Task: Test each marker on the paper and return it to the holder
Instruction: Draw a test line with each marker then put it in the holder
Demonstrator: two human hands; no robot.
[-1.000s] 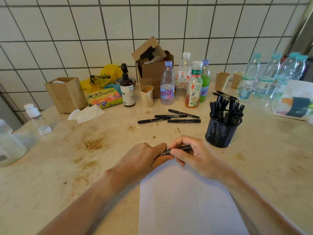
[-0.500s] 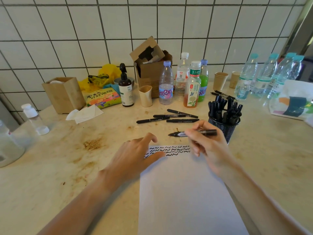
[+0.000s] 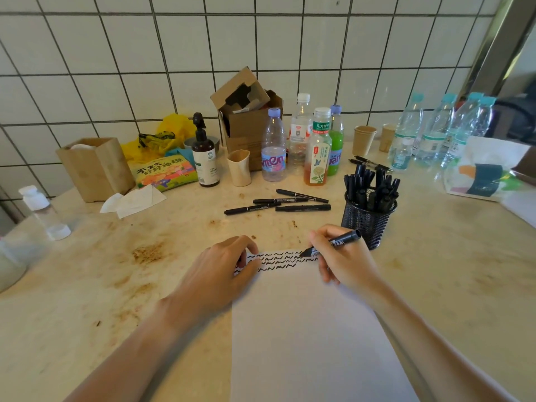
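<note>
Pinching the marker (image 3: 333, 245) in my right hand (image 3: 345, 259), tip on the paper (image 3: 304, 329); my left hand (image 3: 220, 268), fingers curled, pins the sheet. If it lifts, I'd expect smearing, or ink on the counter (image 3: 145, 285).

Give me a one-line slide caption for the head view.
Right hand tests a marker on paper; left hand steadies it.

A black marker (image 3: 333, 245) lay tilted, its tip on the far edge of a white sheet of paper (image 3: 313, 329) beside rows of black squiggles (image 3: 278, 259). Just behind stood a black mesh holder (image 3: 366, 221) full of upright black markers (image 3: 372, 187). Four loose markers (image 3: 278, 202) lay beyond the paper.
</note>
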